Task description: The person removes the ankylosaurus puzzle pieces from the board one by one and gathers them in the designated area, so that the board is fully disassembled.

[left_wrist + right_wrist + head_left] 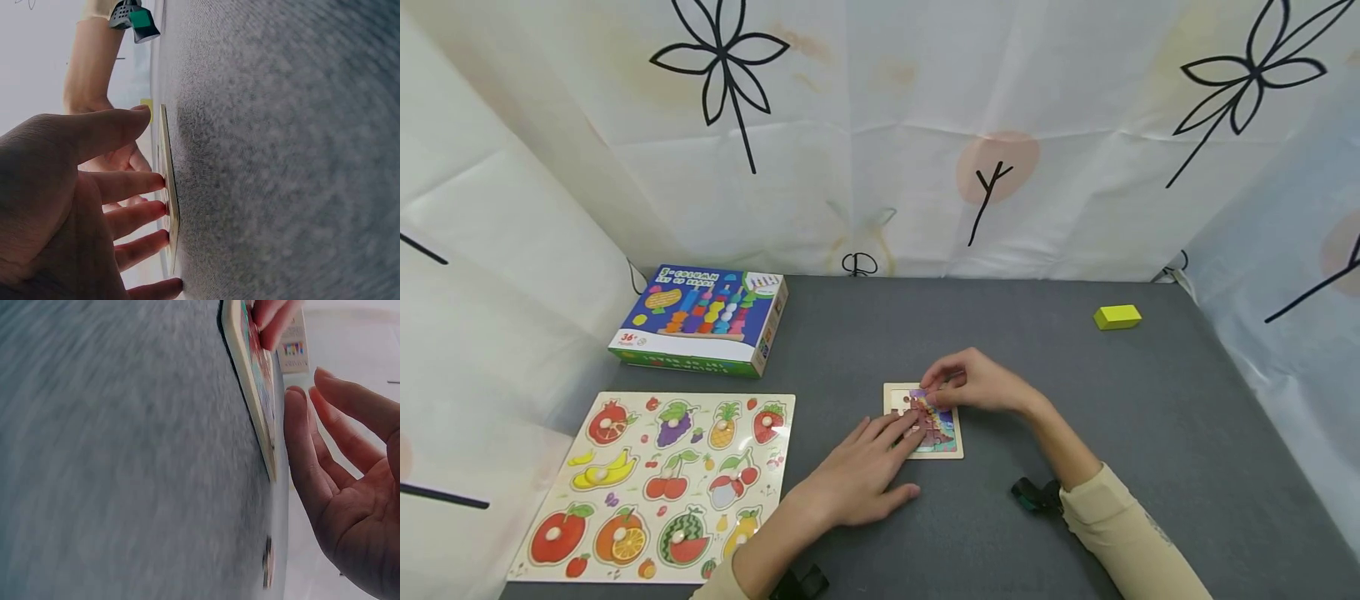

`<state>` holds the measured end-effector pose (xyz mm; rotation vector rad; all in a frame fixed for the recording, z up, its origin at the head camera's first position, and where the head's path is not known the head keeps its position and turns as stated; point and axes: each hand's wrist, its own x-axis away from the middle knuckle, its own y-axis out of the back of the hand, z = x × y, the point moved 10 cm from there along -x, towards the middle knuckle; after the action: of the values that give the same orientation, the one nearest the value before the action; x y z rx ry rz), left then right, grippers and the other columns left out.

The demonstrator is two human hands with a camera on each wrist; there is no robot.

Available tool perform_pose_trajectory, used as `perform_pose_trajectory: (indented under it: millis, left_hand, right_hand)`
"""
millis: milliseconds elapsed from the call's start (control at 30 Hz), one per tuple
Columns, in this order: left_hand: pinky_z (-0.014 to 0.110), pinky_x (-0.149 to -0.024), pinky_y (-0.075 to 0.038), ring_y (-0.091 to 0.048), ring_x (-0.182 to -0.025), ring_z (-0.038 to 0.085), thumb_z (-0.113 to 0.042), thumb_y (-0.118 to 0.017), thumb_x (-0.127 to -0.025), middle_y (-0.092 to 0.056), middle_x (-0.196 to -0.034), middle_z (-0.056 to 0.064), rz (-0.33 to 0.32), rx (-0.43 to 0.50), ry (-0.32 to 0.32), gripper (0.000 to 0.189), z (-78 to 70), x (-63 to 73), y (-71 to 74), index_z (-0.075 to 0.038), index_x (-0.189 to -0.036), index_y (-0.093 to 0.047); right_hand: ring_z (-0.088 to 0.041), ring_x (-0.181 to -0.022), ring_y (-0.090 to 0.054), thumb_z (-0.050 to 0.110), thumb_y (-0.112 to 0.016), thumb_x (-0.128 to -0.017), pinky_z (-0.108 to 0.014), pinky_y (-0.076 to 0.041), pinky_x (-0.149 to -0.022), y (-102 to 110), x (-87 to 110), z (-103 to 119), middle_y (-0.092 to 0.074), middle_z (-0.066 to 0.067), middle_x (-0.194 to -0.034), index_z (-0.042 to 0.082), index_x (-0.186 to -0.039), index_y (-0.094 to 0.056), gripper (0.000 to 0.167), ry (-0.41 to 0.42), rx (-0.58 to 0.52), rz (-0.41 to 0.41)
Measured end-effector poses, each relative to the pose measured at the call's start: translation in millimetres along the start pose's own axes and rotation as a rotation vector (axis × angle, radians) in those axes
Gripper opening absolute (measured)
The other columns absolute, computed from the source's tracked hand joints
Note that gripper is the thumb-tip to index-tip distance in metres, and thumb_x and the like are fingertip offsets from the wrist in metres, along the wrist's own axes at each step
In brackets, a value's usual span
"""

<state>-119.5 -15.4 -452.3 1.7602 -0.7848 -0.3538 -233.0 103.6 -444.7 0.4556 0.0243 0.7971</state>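
A small wooden jigsaw puzzle (pixel 943 456) with a pale frame lies flat on the grey table, its picture in purple, red and blue. Part of its upper left shows bare, pale wood. My left hand (pixel 868 471) rests its outstretched fingertips on the puzzle's left and middle part, thumb spread aside. At the upper right edge is my right hand (pixel 977 382), its fingers bent loosely and its thumb low by the picture. In the right wrist view a gap shows between thumb and forefinger (pixel 350 394), with no piece visible there. The hands cover part of the picture.
A fruit peg board (pixel 651 450) lies at the left, with a blue toy box (pixel 700 321) behind it. A yellow block (pixel 1117 317) sits at the back right. One small flat item (pixel 269 562) lies beyond the puzzle in the right wrist view. Patterned cloth (pixel 895 167) encloses the table.
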Motion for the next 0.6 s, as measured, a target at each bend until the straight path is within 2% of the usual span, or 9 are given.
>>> perform_pose_trajectory:
  millis: [133, 300, 400, 600]
  left_hand:
    - [0.06, -0.133, -0.034, -0.033, -0.165, 0.026, -0.05, -0.062, -0.108, -0.035, -0.179, 0.002, -0.001, -0.011, 0.005, 0.071, 1.2, -0.3, -0.3, -0.017, -0.168, -0.042]
    - [0.059, -0.132, -0.035, -0.035, -0.164, 0.026, -0.049, -0.064, -0.108, -0.038, -0.177, 0.002, -0.001, -0.016, 0.009, 0.07, 1.5, -0.5, -0.5, -0.018, -0.167, -0.044]
    - [0.059, -0.132, -0.036, -0.036, -0.164, 0.027, -0.048, -0.065, -0.107, -0.039, -0.176, 0.002, -0.009, -0.019, 0.003, 0.07, 0.6, 0.0, 0.3, -0.017, -0.167, -0.045]
    - [0.06, -0.13, -0.038, -0.039, -0.162, 0.029, -0.047, -0.067, -0.106, -0.042, -0.174, 0.005, -0.029, -0.013, -0.014, 0.07, -0.7, 1.8, 2.6, -0.015, -0.165, -0.047]
  right_hand:
    - [-0.018, -0.09, -0.076, 0.011, -0.075, -0.102, -0.026, -0.062, -0.077, -9.2, -10.9, 4.1, -0.08, -0.018, -0.106, -0.003, -0.117, -0.078, 0.021, 0.012, 0.04, 0.027]
    - [-0.02, -0.085, -0.078, 0.01, -0.075, -0.101, -0.028, -0.065, -0.074, -14.6, -20.5, 4.7, -0.081, -0.015, -0.099, 0.0, -0.114, -0.08, 0.017, -0.01, 0.092, 0.033]
    - [-0.015, -0.078, -0.076, 0.009, -0.076, -0.1, -0.027, -0.063, -0.07, -16.1, -24.8, 5.0, -0.08, -0.012, -0.093, 0.0, -0.111, -0.081, 0.015, -0.019, 0.126, 0.027]
    - [-0.004, -0.069, -0.063, 0.006, -0.078, -0.097, -0.02, -0.054, -0.065, -20.1, -30.3, 8.5, -0.075, -0.006, -0.083, 0.002, -0.104, -0.082, 0.01, -0.022, 0.221, 0.03]
